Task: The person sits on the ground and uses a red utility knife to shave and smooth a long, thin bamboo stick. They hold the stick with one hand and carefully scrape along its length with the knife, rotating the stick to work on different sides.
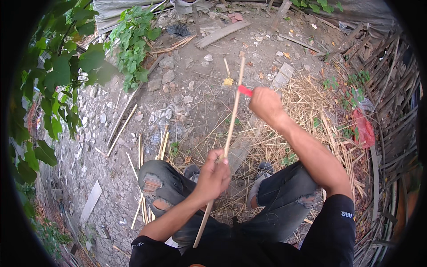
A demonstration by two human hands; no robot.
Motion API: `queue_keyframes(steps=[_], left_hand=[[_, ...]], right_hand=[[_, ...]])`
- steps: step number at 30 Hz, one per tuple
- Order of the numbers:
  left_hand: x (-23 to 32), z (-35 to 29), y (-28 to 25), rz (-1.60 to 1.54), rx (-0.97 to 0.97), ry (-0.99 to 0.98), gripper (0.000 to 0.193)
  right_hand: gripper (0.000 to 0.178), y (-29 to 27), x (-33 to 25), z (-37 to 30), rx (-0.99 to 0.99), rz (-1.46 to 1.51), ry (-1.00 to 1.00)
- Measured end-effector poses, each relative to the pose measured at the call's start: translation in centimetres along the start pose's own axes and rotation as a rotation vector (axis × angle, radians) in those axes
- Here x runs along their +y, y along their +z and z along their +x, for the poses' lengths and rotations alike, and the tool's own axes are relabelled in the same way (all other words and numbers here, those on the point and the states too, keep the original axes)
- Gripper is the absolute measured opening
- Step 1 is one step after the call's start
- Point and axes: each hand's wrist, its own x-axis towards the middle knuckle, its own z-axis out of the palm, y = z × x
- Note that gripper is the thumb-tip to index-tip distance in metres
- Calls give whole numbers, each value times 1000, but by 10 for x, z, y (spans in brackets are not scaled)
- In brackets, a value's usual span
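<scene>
A long, pale bamboo stick [234,111] slants up from my lap to a point beyond my knees. My left hand [213,175] is wrapped round it near the middle, between my knees. Farther up, my right hand [267,107] is closed on a short red tool [245,91]. The red end reaches the stick's upper part and appears to touch it. My fist hides the rest of the tool, so I cannot tell its exact kind.
Pale shavings and thin strips [307,102] lie heaped beyond my right knee. Several cut sticks [141,178] lie beside my left knee. A weathered plank [222,34] rests on stony ground. Leafy vines [58,66] hang at the left; piled slats [396,98] line the right.
</scene>
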Motion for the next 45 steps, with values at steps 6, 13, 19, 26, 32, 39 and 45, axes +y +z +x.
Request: queue_keyframes(steps=[6,13,19,26,32,39,45], left_hand=[[-1,-5,-20,160,-59,79,36],[12,8,-30,121,45,226,40],[16,15,-21,191,84,255,41],[15,13,-17,376,190,292,42],[0,2,-17,514,182,215,42],[5,-6,-4,573,106,237,38],[18,-36,-14,714,-25,195,38]], right_hand=[[25,-17,66,-19,-85,223,297],[21,-63,-9,-46,-223,386,-34],[18,-63,-60,-73,-328,377,-290],[14,-45,-65,-77,-292,297,-287],[14,-11,-19,-36,-23,-36,-247],[15,13,55,-8,153,-228,-28],[23,-1,128,-3,-20,-33,531]])
